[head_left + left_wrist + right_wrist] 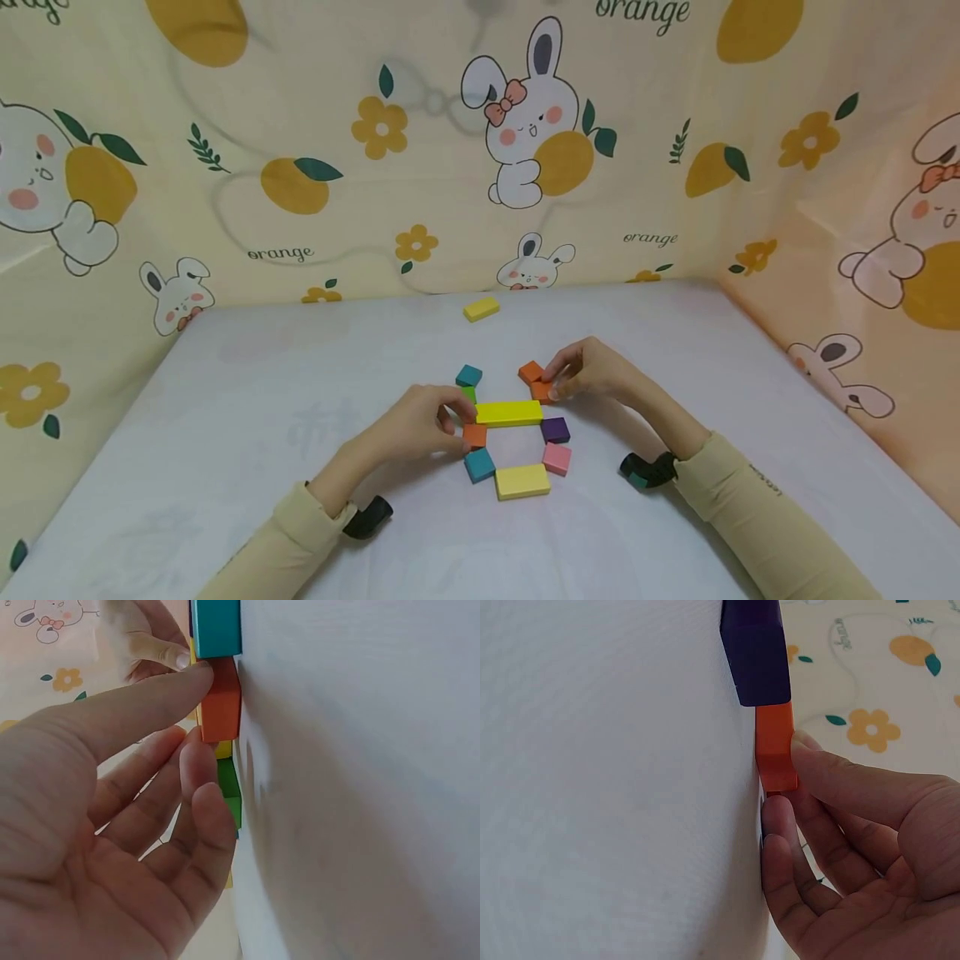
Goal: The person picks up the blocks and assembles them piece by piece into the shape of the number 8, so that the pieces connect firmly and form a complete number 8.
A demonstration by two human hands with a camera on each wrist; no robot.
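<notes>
In the head view my left hand pinches an orange block at the left side of a ring of blocks, thumb at its near corner. The left wrist view shows the thumb and fingertips at opposite ends of this orange block, a green block beyond. My right hand pinches another orange block at the far right, which touches a third orange block. A long yellow block lies between the hands. Seen from the right wrist, a purple block stands close to the held orange one.
Nearer me are a teal block, a pale yellow block and a pink block. Another teal block sits at the far left of the arrangement. One yellow block lies apart near the back of the white table.
</notes>
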